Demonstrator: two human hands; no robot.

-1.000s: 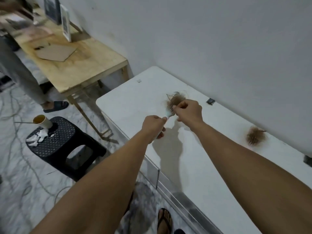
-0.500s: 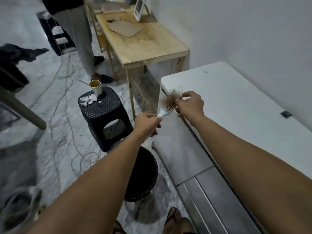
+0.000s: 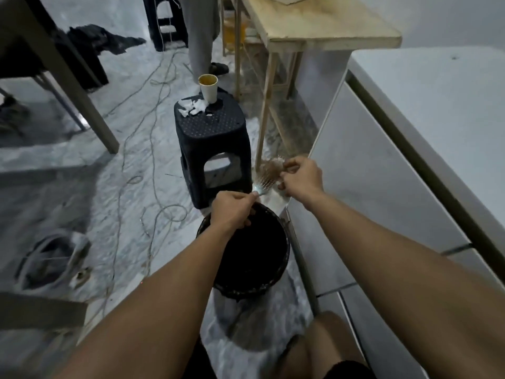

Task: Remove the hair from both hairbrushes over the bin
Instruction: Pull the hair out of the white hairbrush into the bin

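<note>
I am looking down on a round black bin (image 3: 247, 258) with a matte, grimy rim, standing on pale marbled floor just beside the smooth white table (image 3: 448, 127). My left hand (image 3: 232, 212) is curling closed around the handle of a hairbrush (image 3: 269, 176), gripping it above the far edge of the bin's rim. The brush is pale, seemingly translucent plastic, its oval head tilting up and away from me, with fine straight bristles standing in rows. A fuzzy brown clump of hair (image 3: 273, 168) is clinging to the upper part of the head, soft and matted against the stiff bristles. My right hand (image 3: 299, 177) is sitting at the right side of the brush head, fingers bent, with thumb and fingertips pinching at the hair; motion blur is keeping me from telling how much hair they are holding. The brush head is hanging just beyond the bin's rim, rather than over its middle, near the table's corner.

Behind the bin a dark plastic stool (image 3: 213, 149) with a perforated top is carrying a paper cup (image 3: 208, 87) and crumpled white scraps. A bare plywood table (image 3: 322, 28) is standing further back, and thin cables (image 3: 153, 110) are looping across the floor.
</note>
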